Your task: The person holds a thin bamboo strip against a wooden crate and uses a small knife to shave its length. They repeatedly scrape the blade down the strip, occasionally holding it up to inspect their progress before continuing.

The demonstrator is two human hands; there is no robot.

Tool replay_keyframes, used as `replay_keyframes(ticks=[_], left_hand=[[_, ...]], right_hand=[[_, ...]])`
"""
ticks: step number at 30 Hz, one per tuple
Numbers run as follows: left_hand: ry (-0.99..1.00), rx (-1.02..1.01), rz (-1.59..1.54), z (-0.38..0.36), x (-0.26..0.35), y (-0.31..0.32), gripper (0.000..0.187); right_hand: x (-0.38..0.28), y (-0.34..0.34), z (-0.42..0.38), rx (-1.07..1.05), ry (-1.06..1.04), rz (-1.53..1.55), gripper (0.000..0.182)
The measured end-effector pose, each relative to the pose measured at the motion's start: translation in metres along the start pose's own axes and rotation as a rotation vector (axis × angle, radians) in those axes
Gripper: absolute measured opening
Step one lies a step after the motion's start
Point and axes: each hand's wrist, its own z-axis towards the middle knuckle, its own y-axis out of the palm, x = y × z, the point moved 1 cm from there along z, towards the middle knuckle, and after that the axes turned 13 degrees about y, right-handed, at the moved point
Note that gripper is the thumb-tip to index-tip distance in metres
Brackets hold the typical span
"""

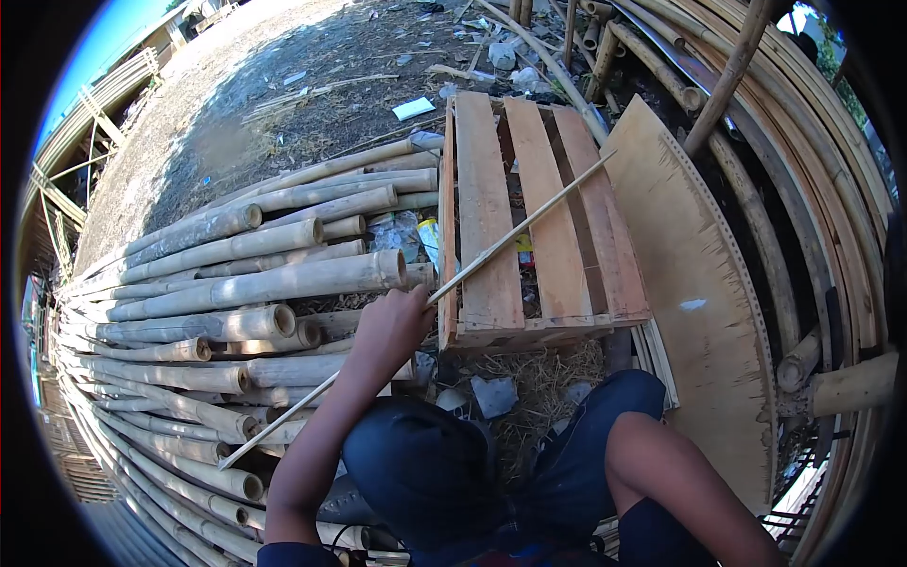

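Observation:
A long, thin bamboo stick (529, 219) slants across the view. My left hand (389, 326) is closed around it near its middle, beside the near left corner of a slatted wooden crate (487, 208). The stick's upper part lies over the crate's top slats, its far end near the right slat. Its lower part passes behind my left forearm and ends above the bamboo poles (236, 378) on the left. My right arm is bent at the elbow by my right knee, its forearm running to the lower right edge. My right hand is out of view.
Stacked bamboo poles fill the left side, cut ends facing the crate. A thin curved wooden board (690, 302) leans to the crate's right. Long wooden strips (803, 104) and posts line the far right. Stones (494, 397) and straw lie before my knees.

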Motion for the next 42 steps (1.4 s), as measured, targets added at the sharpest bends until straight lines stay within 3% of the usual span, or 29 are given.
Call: replay_keyframes(ticks=[2, 4, 5, 6, 7, 8, 11, 13, 15, 17, 18, 20, 21, 23, 30, 35, 42], left_hand=[[0.022, 0.008, 0.013, 0.001, 0.001, -0.001, 0.019], [-0.018, 0.004, -0.020, 0.001, 0.001, -0.001, 0.025], [-0.013, 0.007, -0.019, 0.001, 0.001, -0.001, 0.025], [0.001, -0.001, -0.009, 0.000, 0.001, -0.001, 0.023], [0.016, -0.006, 0.003, 0.001, 0.001, -0.001, 0.021], [0.019, -0.002, 0.004, 0.002, 0.001, -0.002, 0.021], [0.011, 0.012, -0.014, 0.001, 0.002, -0.003, 0.023], [-0.011, -0.014, -0.002, 0.001, 0.003, -0.003, 0.026], [0.006, 0.002, -0.012, 0.002, 0.000, -0.002, 0.026], [0.018, 0.035, -0.056, 0.002, 0.000, 0.000, 0.026], [0.004, 0.032, -0.060, 0.003, -0.002, 0.001, 0.026], [-0.001, 0.026, -0.027, 0.005, 0.003, -0.003, 0.027], [-0.009, 0.022, -0.045, 0.006, 0.002, -0.002, 0.027], [-0.022, -0.001, -0.064, 0.007, 0.004, -0.004, 0.029], [-0.006, -0.030, -0.007, 0.009, 0.003, -0.002, 0.030], [-0.002, -0.031, 0.001, 0.009, 0.004, -0.001, 0.030], [-0.002, -0.015, 0.072, 0.008, 0.007, -0.002, 0.029]], right_hand=[[-0.008, -0.036, -0.003, -0.124, -0.097, 0.507, 0.014], [-0.020, -0.063, -0.025, 0.251, -0.196, 0.337, 0.013], [-0.020, -0.083, -0.037, 0.381, -0.219, 0.217, 0.022], [-0.011, -0.081, -0.053, 0.745, -0.466, 0.137, 0.040], [-0.001, -0.116, -0.058, 0.887, -0.183, -0.150, 0.036], [0.015, -0.138, -0.072, 1.069, -0.040, -0.316, 0.036], [0.074, -0.193, -0.140, 1.542, 0.342, -0.424, 0.045], [0.110, -0.209, -0.190, 1.667, 0.685, -0.531, 0.041], [0.135, -0.216, -0.226, 1.514, 1.036, -0.903, 0.041], [0.150, -0.222, -0.241, 1.407, 1.275, -1.084, 0.048], [0.155, -0.217, -0.243, 1.420, 1.294, -1.075, 0.048], [0.164, -0.213, -0.227, 1.193, 1.534, -1.222, 0.051], [0.166, -0.211, -0.222, 1.202, 1.549, -1.210, 0.051], [0.169, -0.207, -0.219, 1.077, 1.783, -1.187, 0.054], [0.185, -0.203, -0.223, 0.942, 1.750, -1.186, 0.060], [0.194, -0.204, -0.230, 0.970, 1.835, -1.418, 0.057], [0.203, -0.192, -0.214, 0.967, 1.880, -1.297, 0.057]])
